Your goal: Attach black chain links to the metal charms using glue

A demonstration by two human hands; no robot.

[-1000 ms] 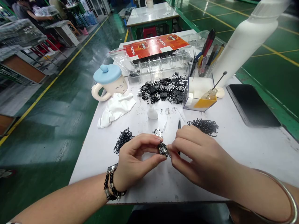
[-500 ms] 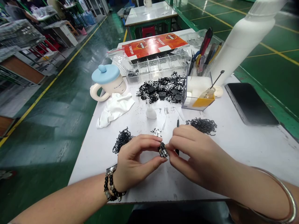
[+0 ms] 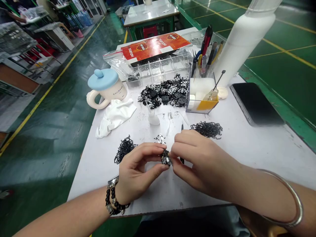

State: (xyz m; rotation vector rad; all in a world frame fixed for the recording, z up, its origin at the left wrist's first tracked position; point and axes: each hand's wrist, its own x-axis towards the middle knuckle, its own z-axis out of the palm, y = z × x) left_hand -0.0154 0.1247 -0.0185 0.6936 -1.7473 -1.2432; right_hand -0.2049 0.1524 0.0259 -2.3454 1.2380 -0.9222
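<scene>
Between the thumb and fingers of my left hand [image 3: 138, 176] is a small black-and-silver part [image 3: 166, 158], held above the white table. My right hand [image 3: 201, 161] is closed in a pinch at the part's right side; whatever its fingertips grip is hidden. Just beyond the hands lies a little heap of silver pieces [image 3: 160, 138]. Small black hook-like pieces form a left pile [image 3: 124, 149] and a right pile [image 3: 206, 129]. A dark pen-like tool [image 3: 182, 160] shows partly behind my right fingers.
A heap of black-and-silver parts [image 3: 164, 92] lies before a clear compartment tray [image 3: 158, 70]. Around it stand a lidded mug [image 3: 116, 90], a white cloth [image 3: 116, 115], a small white bottle [image 3: 153, 118], a tool holder [image 3: 202, 105], a large white bottle [image 3: 244, 42] and a phone [image 3: 256, 103].
The whole view has shifted, so the table and hands appear slightly farther left. Both hands keep nearly the same grip around the small part, which seems turned a little.
</scene>
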